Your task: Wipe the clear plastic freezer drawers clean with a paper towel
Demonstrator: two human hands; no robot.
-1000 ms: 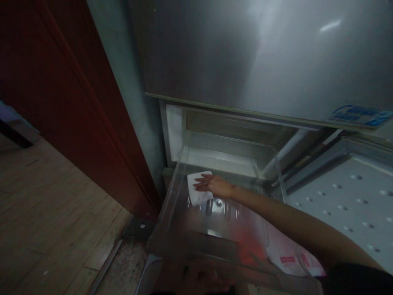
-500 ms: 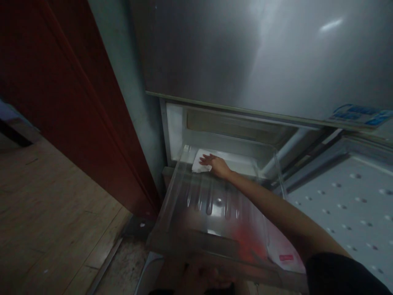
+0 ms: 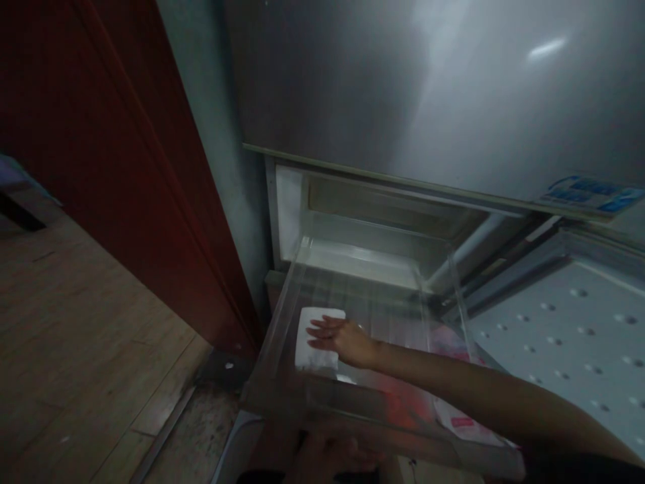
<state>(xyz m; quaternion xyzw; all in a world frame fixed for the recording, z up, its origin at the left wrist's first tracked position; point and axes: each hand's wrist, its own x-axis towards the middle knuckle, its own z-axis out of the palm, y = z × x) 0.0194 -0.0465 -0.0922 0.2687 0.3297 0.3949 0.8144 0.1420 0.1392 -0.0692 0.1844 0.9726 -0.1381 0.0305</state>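
A clear plastic fridge drawer (image 3: 282,323) stands pulled out of the lower compartment. My right hand (image 3: 340,338) lies flat, fingers stretched, pressing a folded white cloth (image 3: 315,339) onto the drawer's floor near its front left corner. My left hand (image 3: 327,457) is below the drawer's front edge at the bottom of the view; it is dim and seems to hold that front edge. A pink and white packet (image 3: 456,410) lies in the drawer's right side under my forearm.
The grey upper fridge door (image 3: 428,87) is closed above. The open lower door (image 3: 564,329), white with dimples, lies to the right. A dark red wooden panel (image 3: 101,134) and wooden floor (image 3: 75,349) are at left.
My right hand slid the cloth from mid-drawer to the back edge, then pulled it forward to the front left of the drawer floor.
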